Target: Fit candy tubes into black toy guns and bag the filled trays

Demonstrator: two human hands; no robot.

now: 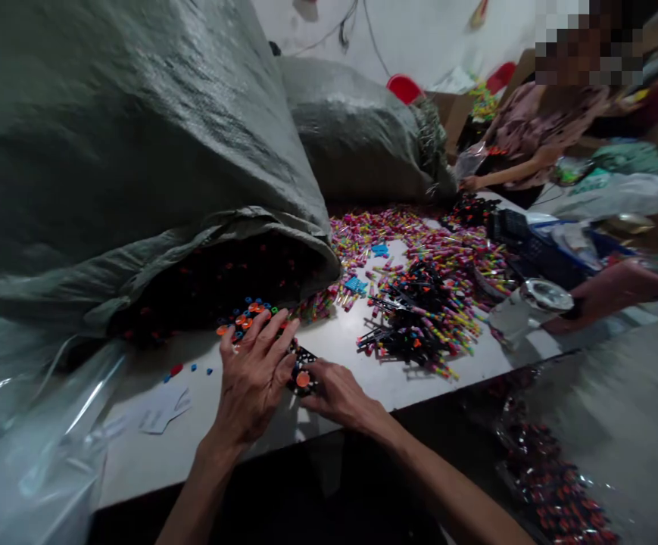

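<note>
Two hands are working at the bench (pixel 363 356) edge, just outside a grey sack (pixel 135 189). The left hand (pixel 254 375) is lying flat, fingers spread, over a black frame (pixel 303 367) of coloured caps. The right hand (pixel 337 393) is pinching that frame's near end. Coloured tubes (pixel 419 250) are lying well apart, further back.

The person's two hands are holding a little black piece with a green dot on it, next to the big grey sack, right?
Not quite: the dot is orange, not green. The head view shows the left hand and right hand on a small black piece with an orange dot, beside the big grey sack.
</note>
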